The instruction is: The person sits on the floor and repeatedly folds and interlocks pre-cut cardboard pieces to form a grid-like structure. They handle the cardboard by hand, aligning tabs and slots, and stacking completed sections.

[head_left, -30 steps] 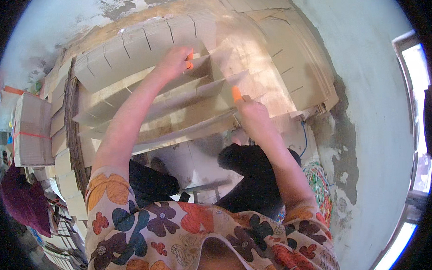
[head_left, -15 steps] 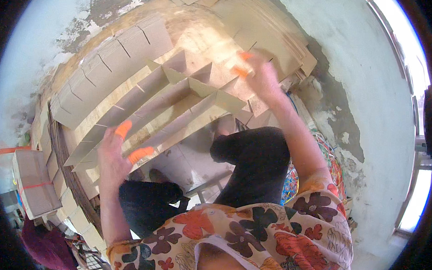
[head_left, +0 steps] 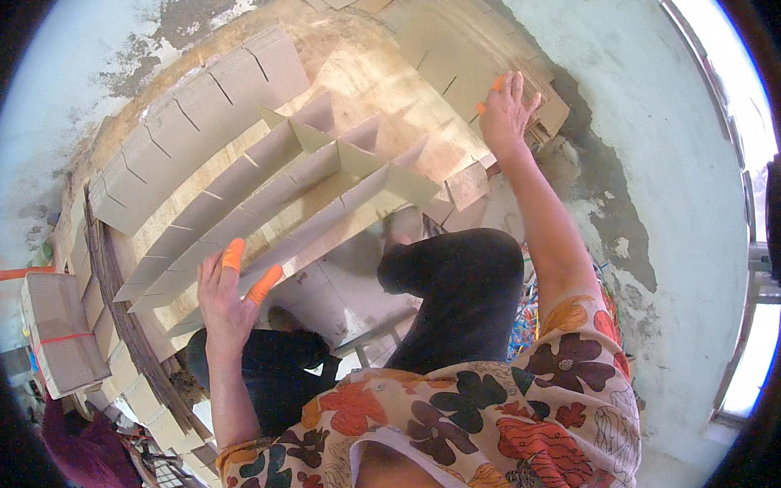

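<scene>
Right hand (head_left: 508,119) moved to edge of cardboard stack (head_left: 461,54), gap beside grid (head_left: 277,195)

- Left hand (head_left: 227,306), thumb and a finger wearing orange finger covers (head_left: 265,284), spread beside the near side of a slotted cardboard partition (head_left: 342,207).
- In that partition, long strips stand on edge, crossed by a shorter strip toward their right end.
- Right hand (head_left: 508,119), also orange-tipped, fingers spread over a stack of flat cardboard sheets (head_left: 457,57); contact unclear.
- Slotted cardboard strips (head_left: 201,113) beyond the partition on a wooden tabletop (head_left: 358,60).
- Cardboard box (head_left: 62,329) with red strap, far left.
- Maroon cloth (head_left: 92,448) below it.
</scene>
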The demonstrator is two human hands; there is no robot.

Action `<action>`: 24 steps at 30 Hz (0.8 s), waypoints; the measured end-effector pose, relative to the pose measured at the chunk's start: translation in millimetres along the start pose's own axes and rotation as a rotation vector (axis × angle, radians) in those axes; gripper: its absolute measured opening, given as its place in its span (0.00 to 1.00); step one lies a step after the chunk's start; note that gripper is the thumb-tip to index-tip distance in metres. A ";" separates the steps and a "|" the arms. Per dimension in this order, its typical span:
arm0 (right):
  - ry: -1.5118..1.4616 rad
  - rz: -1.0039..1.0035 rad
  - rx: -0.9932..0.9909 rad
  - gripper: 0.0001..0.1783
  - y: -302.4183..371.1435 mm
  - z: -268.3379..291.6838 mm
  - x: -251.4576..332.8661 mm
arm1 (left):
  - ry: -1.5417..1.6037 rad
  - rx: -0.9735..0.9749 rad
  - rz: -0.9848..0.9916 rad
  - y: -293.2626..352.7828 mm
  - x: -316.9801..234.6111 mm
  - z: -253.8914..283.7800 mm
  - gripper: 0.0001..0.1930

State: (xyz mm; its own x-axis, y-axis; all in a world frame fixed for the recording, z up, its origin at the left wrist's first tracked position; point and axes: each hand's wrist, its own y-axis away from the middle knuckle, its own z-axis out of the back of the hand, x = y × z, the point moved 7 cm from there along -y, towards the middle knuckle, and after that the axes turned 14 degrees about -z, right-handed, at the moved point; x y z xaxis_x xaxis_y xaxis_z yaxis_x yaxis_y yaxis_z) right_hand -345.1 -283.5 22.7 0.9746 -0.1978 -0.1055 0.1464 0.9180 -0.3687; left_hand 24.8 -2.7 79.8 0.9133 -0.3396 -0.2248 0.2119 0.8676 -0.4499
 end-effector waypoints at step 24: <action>-0.265 -0.154 0.231 0.17 -11.4 1.5 13.9 | -0.045 -0.051 -0.071 7.9 -8.0 -1.3 0.26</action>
State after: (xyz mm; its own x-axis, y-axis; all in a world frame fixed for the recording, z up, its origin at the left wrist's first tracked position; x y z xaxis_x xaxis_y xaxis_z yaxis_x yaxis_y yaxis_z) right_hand -333.1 -296.2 26.8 0.9439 -0.2713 0.1881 0.2993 0.9437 -0.1406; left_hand 18.7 6.4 76.9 0.9116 -0.3820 -0.1519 0.2600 0.8219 -0.5069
